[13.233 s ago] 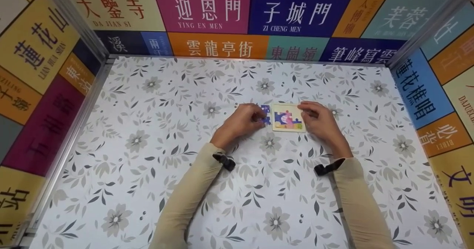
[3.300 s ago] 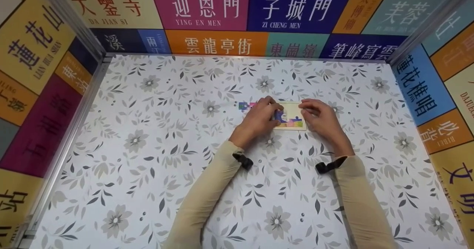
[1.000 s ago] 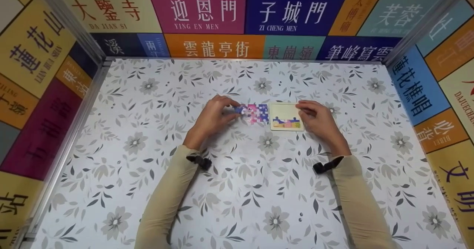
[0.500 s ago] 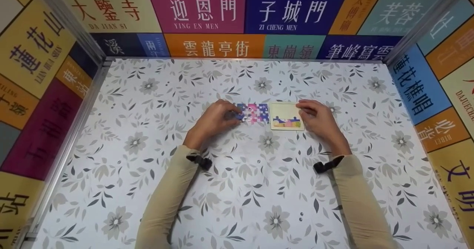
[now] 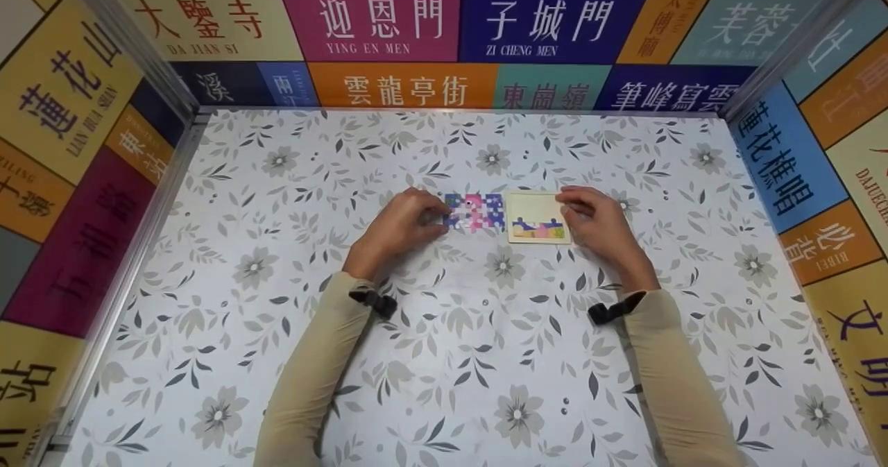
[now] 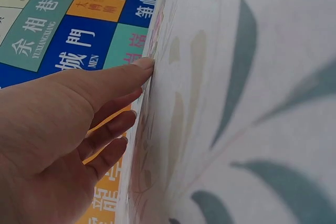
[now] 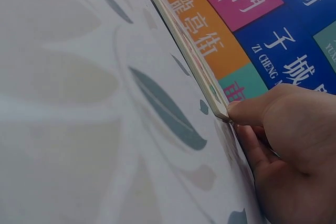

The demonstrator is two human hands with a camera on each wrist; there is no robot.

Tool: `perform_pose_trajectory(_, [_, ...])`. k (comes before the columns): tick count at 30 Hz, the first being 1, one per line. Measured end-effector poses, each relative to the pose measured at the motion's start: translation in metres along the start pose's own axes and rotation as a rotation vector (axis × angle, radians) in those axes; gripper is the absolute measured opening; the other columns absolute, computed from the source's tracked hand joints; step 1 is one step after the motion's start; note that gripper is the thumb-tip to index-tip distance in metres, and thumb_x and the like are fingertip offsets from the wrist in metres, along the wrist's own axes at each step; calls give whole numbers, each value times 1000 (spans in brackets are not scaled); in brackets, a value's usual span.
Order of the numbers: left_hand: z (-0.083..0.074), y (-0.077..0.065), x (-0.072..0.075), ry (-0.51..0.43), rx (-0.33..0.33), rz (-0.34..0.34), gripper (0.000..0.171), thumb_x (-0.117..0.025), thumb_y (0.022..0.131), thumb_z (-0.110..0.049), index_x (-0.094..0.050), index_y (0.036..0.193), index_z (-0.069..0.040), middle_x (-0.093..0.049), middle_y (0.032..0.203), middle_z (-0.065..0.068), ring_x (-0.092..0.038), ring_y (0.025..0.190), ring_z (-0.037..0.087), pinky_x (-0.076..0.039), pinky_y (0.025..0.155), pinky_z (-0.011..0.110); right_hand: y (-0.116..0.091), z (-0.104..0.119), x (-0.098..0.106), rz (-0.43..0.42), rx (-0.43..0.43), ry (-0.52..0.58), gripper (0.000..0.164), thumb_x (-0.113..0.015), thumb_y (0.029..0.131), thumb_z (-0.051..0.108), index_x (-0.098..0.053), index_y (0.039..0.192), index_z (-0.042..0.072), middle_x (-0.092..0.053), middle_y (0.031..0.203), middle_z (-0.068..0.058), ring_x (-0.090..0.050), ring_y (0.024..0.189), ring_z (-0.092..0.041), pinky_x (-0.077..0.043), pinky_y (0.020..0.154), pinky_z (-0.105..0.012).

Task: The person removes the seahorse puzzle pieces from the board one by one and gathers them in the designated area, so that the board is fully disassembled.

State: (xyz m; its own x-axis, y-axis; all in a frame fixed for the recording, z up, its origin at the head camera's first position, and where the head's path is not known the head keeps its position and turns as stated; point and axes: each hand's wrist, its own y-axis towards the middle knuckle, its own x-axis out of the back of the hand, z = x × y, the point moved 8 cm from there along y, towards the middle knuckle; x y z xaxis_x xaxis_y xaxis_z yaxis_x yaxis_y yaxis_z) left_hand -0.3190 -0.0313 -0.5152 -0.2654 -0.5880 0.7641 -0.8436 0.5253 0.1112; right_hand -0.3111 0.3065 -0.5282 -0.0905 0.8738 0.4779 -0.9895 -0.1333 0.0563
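A cream puzzle tray (image 5: 538, 207) lies flat on the table with a row of jigsaw pieces (image 5: 538, 230) along its bottom edge. Left of it sits a block of blue, pink and purple jigsaw pieces (image 5: 474, 211), loosely fitted together. My left hand (image 5: 406, 225) is at that block's left edge, its thumb and fingertips touching or very near the pieces; the left wrist view shows the thumb (image 6: 118, 80) straight and the other fingers relaxed. With thumb and fingers, my right hand (image 5: 602, 225) pinches the right side of the tray, whose edge (image 7: 191, 56) shows in the right wrist view.
The table (image 5: 444, 356) wears a white cloth printed with grey flowers and leaves. Panels with coloured name blocks, such as the back panel (image 5: 406, 85), stand along the back and both sides. Metal rails (image 5: 139, 245) run along the side edges.
Pieces have come out of the tray, leaving a bottom row, and the block beside it has grown. My left hand has gone from the tray to the block's left; my right hand stays.
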Motion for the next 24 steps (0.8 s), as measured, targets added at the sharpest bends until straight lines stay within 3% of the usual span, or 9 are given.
perform_pose_trajectory(5, [0,0,-1,8,-12,1,28,-83,96,-21,-82,122,-10,-79,120,7,-67,115,27,-53,104,44,-6,17,0,11,8,-18,31,-62,106,0,-67,134,-12,-54,156,-29,-61,137,-46,-50,107,-12])
perform_pose_trajectory(17, [-1,2,-2,33,-10,-7,28,-83,95,-22,-81,121,-11,-79,120,7,-69,114,27,-54,104,43,-5,19,1,-3,18,-23,29,-64,105,-2,-68,131,-12,-57,154,-28,-62,137,-43,-51,116,-37])
perform_pose_trajectory(24, [-11,7,-2,54,-50,-59,41,-85,95,-36,-80,123,-7,-78,117,10,-67,112,28,-54,101,44,3,-9,1,-19,36,-45,28,-66,106,5,-73,132,-3,-60,154,-20,-64,135,-38,-52,109,-18])
